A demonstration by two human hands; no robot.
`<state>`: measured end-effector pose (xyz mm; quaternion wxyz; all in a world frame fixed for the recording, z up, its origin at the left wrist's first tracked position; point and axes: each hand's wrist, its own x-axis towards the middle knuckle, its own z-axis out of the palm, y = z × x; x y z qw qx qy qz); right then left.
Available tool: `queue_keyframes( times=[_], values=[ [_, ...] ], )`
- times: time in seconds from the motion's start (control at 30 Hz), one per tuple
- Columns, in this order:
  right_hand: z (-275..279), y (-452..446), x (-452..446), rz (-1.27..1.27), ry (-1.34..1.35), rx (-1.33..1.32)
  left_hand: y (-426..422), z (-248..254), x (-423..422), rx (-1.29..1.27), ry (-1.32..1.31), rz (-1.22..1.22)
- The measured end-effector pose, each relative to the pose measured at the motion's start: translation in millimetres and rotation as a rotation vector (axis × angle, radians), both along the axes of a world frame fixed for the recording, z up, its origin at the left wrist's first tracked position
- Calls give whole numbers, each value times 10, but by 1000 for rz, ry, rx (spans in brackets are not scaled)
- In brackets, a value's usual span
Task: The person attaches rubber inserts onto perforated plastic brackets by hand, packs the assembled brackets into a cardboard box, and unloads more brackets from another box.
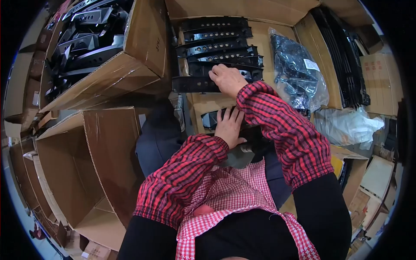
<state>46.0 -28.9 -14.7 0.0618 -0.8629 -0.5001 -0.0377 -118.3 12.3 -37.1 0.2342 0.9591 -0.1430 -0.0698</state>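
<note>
Several long black plastic parts (212, 46) with round holes lie in a row on a cardboard surface (261, 34). My right hand (227, 79) rests at the nearest parts of that row, its fingers bent over their edge; what the fingertips grip is hidden. Closer to my body, my left hand (229, 125) lies with its fingers spread over another black part (209, 120), which is partly covered by the hand. To the right of the row sits a clear plastic bag (299, 71) with dark parts inside and a white label.
At the upper left stands a cardboard box (145, 37) full of black parts. An open box (110, 160) is at the lower left. On the right are a box of upright black panels (342, 60) and a crumpled plastic bag (346, 125).
</note>
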Motion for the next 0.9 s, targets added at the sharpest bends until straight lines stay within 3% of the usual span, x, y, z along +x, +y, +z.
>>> queue_keyframes(
  times=[0.03,0.17,0.27,0.37,0.43,0.47,0.57,0.63,0.7,0.73,0.8,0.9],
  values=[
    [-123,33,-50,9,0,-21,-1,66,4,65,126,-28],
    [-413,50,-297,-32,103,-69,-38,-43,-55,153,186,-70],
    [-379,5,-334,-19,149,-5,-50,-55,-82,-21,134,-11],
    [-483,-53,-315,82,227,0,-85,-67,-101,-16,137,14],
    [-312,-17,-326,179,161,31,-86,-16,-79,-26,146,28],
    [-202,-2,-312,137,126,211,-95,12,-66,-3,178,18],
    [173,-92,-183,-113,28,513,-128,16,-116,-6,159,35],
    [310,-320,-145,-342,-29,558,-153,14,-139,-28,99,51],
    [340,-571,-143,-733,212,664,-151,5,-157,-30,79,53],
    [155,-763,-100,-941,502,813,-155,1,-162,-35,76,50],
    [19,-900,-229,-1124,790,884,-191,-4,-194,-2,80,71],
    [-113,-881,-272,-1328,953,1022,-202,-44,-220,-8,73,55]
  ],
)
